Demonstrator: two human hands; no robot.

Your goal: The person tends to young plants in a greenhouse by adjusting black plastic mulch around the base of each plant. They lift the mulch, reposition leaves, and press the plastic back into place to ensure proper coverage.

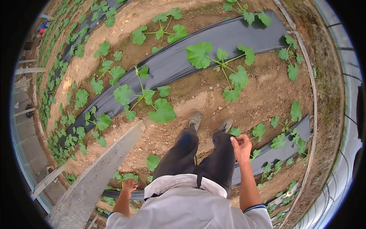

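My right hand [242, 146] hangs in front of my right thigh, its thumb and forefinger brought together; whether something small lies between them I cannot tell. A green lobed leaf [234, 131] shows just beyond its fingertips. At lower left, my left hand [130, 185] hangs with loosely curled fingers over the leaves of a low plant [130, 177]; its palm is hidden. Ahead of my shoes, leafy squash-like plants [162, 111] grow along a strip of black plastic mulch film [160, 68].
A concrete post [100, 171] slants up close on my left. Bare soil [200, 103] runs between the rows. Behind my right hand lies another film strip [263, 160] with plants. A thin pale edging [313, 94] and a translucent plastic wall [350, 74] curve along the right.
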